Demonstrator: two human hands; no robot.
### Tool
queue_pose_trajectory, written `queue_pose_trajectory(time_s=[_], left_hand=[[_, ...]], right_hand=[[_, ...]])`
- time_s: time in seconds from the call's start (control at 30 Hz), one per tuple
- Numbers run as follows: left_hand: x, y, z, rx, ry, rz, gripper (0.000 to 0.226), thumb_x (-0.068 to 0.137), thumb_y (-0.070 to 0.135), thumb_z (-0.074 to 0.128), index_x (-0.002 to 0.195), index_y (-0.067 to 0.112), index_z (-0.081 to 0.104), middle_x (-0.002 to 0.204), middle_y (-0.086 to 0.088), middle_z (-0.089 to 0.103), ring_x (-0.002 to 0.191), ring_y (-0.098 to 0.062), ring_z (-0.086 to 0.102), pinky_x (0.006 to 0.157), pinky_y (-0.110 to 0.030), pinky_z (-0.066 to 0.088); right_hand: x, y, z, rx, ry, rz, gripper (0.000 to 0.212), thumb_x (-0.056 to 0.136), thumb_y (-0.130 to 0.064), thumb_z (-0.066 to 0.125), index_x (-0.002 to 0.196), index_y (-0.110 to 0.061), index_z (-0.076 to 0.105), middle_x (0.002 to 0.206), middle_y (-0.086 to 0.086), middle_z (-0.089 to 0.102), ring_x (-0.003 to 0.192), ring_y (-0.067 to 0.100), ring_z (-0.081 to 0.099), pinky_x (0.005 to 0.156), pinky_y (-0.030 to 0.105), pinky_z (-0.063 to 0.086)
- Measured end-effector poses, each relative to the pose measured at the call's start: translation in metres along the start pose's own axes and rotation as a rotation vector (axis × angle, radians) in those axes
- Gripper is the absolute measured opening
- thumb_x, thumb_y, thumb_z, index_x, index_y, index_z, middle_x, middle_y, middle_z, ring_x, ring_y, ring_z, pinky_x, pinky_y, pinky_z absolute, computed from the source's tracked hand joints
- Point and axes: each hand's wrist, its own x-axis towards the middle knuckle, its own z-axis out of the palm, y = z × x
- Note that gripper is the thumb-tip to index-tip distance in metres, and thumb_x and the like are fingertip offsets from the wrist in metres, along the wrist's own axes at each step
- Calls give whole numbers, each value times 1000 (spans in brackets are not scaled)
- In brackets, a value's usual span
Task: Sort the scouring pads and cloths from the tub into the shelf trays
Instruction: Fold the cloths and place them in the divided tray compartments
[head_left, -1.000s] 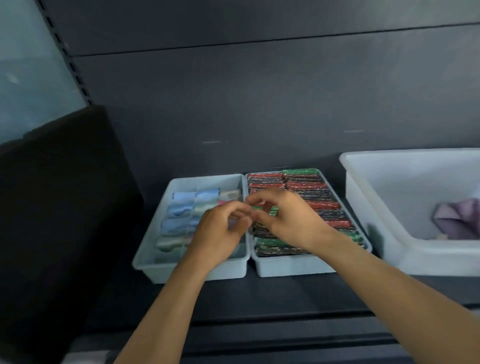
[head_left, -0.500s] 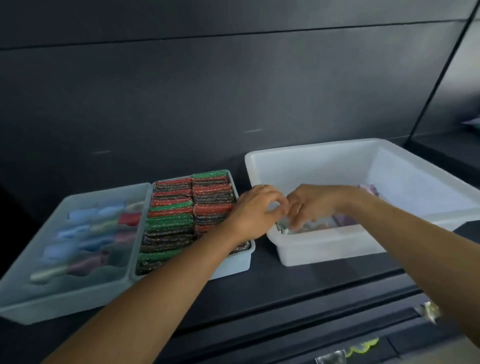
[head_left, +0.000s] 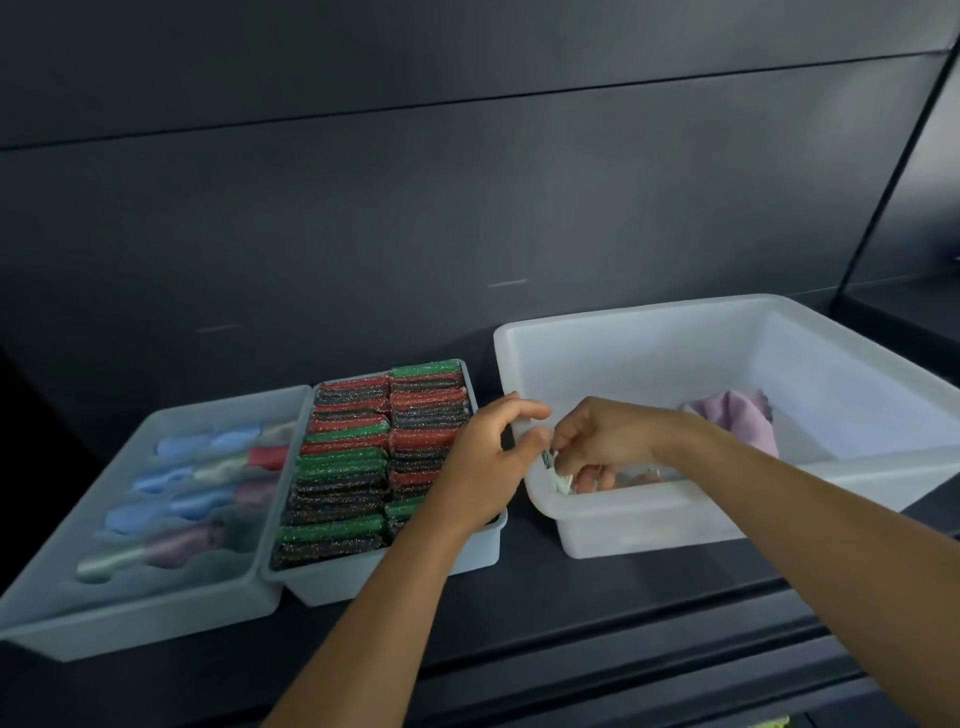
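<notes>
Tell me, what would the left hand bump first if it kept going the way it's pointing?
The left hand would likely meet the white tub's left rim first, right beside it; depth is unclear.

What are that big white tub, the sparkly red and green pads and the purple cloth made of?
The big white tub looks like translucent, matte plastic: its contents show dimly through the front wall. The sparkly red, green and black scouring pads seem wrapped in metallic-thread mesh, judging by the glitter. The lilac cloth looks like soft matte fabric, lying in crumpled folds.
</notes>
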Motion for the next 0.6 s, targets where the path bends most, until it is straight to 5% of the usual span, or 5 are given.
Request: queue_pose_trajectory(time_s=[0.13, 0.37, 0.47, 0.6], left_hand=[[-6, 8, -10, -63, -10, -45, 24, 94, 25, 58, 118, 26, 64, 120, 20, 61, 110, 12, 51, 79, 6, 32], [-17, 15, -29, -202, 8, -126, 28, 94, 20, 60, 123, 21, 60, 122, 12, 61, 114, 6, 54, 98, -15, 43], [-22, 18, -44, -300, 10, -159, 43, 90, 14, 65, 130, 23, 51, 129, 9, 57, 122, -3, 51, 109, -28, 39], [-29, 29, -58, -430, -66, -96, 67, 78, 1, 72, 135, 22, 43, 125, 8, 59, 115, -3, 58, 100, -25, 46]], right_hand=[[1, -6, 1, 202, -74, 88, 21, 87, -16, 67, 105, -6, 63, 99, 17, 69, 92, 24, 71, 86, 33, 57], [0, -32, 13, 181, 201, 65, 6, 80, -3, 68, 84, -1, 64, 74, 17, 64, 61, 24, 69, 70, 33, 61], [-11, -56, 3, 393, 428, -23, 12, 79, 3, 65, 73, -5, 58, 68, 17, 60, 49, 24, 64, 57, 30, 60], [-28, -97, -1, 767, 400, -228, 15, 83, 4, 61, 74, -6, 55, 73, 19, 63, 53, 25, 68, 55, 27, 59]])
